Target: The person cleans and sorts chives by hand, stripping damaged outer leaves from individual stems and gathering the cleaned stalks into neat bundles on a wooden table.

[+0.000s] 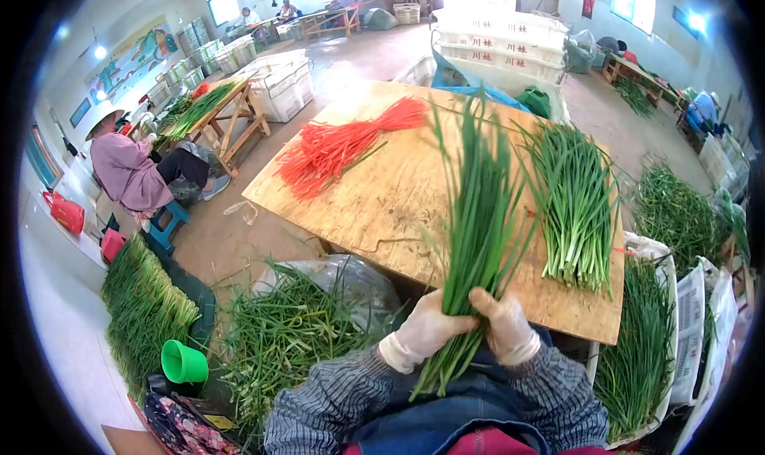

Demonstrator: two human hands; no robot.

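Both my hands wear pale gloves and grip one bunch of garlic chives (476,216) near its lower end. My left hand (429,331) closes around the stalks from the left, and my right hand (504,326) from the right, thumbs facing each other. The leaves point up and away over the wooden table (390,208), while the stalk ends hang toward my lap. To the right on the table lies another pile of garlic chives (575,208), white ends toward me. A heap of red ties (351,144) lies at the far left of the tabletop.
Loose greens (295,327) are heaped at my left, near a green bucket (184,362). A crate of chives (635,351) stands at my right. Stacked white crates (502,49) rise behind the table. A seated person (131,164) works at another table, left.
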